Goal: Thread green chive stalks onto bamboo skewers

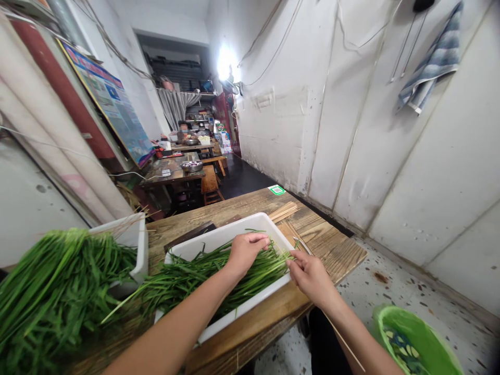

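A white rectangular tray point(219, 237) sits on the wooden table point(332, 250) and holds a bundle of long green chives point(187, 276). My left hand point(244, 252) rests on top of the chives with its fingers curled over their right ends. My right hand point(310, 276) is at the tray's right edge, fingers pinched together on a thin bamboo skewer point(344, 338) that runs back along my forearm, its tip meeting the chive ends. A small stack of bamboo skewers point(285, 211) lies on the table just beyond the tray.
A big heap of chives point(54, 291) fills another white bin point(135, 242) at the left. A green bucket point(414, 338) stands on the speckled floor at the lower right. Further tables and stools line the narrow room behind. A towel point(433, 60) hangs on the right wall.
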Demonstrator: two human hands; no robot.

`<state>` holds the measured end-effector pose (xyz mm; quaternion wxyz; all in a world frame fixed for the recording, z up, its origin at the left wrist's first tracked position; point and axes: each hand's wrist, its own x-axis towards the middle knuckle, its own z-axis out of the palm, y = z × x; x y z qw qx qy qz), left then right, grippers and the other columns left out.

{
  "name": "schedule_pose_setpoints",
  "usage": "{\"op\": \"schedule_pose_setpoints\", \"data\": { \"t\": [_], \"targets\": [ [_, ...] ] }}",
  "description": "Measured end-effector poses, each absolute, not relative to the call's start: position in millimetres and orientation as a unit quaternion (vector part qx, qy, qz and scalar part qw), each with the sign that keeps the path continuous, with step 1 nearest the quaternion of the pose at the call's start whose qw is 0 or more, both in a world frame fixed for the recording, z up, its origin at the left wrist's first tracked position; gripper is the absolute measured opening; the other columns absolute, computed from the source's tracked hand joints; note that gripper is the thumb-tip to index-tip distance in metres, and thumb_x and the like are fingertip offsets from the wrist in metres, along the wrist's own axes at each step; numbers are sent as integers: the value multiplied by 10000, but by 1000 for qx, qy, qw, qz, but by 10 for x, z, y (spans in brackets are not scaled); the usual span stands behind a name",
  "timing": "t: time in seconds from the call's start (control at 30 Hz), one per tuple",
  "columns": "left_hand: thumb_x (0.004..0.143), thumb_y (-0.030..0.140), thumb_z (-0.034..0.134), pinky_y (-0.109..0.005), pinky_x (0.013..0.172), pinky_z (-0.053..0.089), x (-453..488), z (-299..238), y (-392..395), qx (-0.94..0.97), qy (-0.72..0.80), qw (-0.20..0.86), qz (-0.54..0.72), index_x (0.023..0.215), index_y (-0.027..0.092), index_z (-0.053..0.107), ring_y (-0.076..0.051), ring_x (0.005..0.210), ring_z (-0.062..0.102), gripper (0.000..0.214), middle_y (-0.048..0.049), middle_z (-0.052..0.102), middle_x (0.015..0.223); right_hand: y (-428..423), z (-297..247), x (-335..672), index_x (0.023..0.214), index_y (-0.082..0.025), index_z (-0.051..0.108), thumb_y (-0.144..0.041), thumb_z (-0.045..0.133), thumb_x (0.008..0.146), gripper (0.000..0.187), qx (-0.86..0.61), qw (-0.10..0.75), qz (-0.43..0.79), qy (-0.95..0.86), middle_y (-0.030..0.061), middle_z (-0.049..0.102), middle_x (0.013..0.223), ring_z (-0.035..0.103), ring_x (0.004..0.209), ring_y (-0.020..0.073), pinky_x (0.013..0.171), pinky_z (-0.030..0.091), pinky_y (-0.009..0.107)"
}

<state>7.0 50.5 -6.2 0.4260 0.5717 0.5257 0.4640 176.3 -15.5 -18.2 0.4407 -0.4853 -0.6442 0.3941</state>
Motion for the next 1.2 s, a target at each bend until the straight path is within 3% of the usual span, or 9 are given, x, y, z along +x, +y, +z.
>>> {"op": "schedule_pose_setpoints", "data": {
  "t": [0.3, 0.47, 0.6, 0.7, 0.83, 1.07, 1.2],
  "targets": [
    [684, 273, 649, -292, 753, 513, 76, -54, 474, 635, 513, 380, 434, 779, 159, 743, -199, 744, 673, 176, -37, 735, 721, -135, -170, 1731, 744, -178, 570, -299, 512, 830, 159, -491, 451, 376, -644, -51, 429, 451, 376, 398, 105, 396, 269, 213],
    [708, 253, 627, -298, 778, 504, 128, 61, 348, 705, 487, 358, 371, 812, 197, 751, -196, 781, 675, 171, -25, 746, 839, -94, -142, 1705, 1004, -129, 584, -321, 490, 850, 264, -472, 490, 396, -617, -66, 426, 452, 363, 382, 99, 387, 289, 213],
    [753, 285, 586, -300, 797, 488, 83, 105, 366, 720, 464, 401, 323, 890, 198, 740, -201, 853, 663, 224, -24, 738, 917, -121, -175, 1741, 935, -138, 599, -341, 508, 856, 235, -448, 480, 411, -632, -73, 387, 467, 347, 400, 84, 396, 271, 202],
    [770, 253, 559, -291, 788, 468, 24, 64, 436, 733, 512, 314, 320, 884, 201, 742, -198, 853, 649, 222, -35, 735, 915, -217, -288, 1780, 1021, -137, 577, -363, 494, 873, 283, -454, 495, 410, -618, -76, 373, 476, 369, 413, 95, 410, 290, 210],
    [749, 239, 594, -287, 737, 434, -33, -22, 503, 811, 522, 163, 208, 762, 220, 751, -202, 804, 617, 159, -42, 715, 802, -395, -413, 1816, 1118, -124, 539, -381, 496, 880, 353, -468, 503, 409, -600, -62, 396, 510, 389, 438, 107, 425, 310, 223],
    [748, 262, 614, -306, 757, 398, -6, -66, 491, 860, 486, 89, 127, 816, 234, 747, -220, 850, 587, 152, -62, 681, 820, -471, -408, 1806, 1128, -117, 534, -391, 493, 880, 371, -475, 504, 416, -589, -64, 371, 520, 371, 445, 111, 427, 303, 230],
    [738, 161, 568, -312, 763, 392, 15, -44, 461, 867, 476, 59, 133, 721, 210, 735, -221, 854, 590, 175, -64, 682, 792, -445, -406, 1806, 1124, -113, 531, -383, 492, 882, 365, -469, 503, 425, -588, -64, 379, 517, 370, 443, 108, 423, 296, 227]
  ]
}}
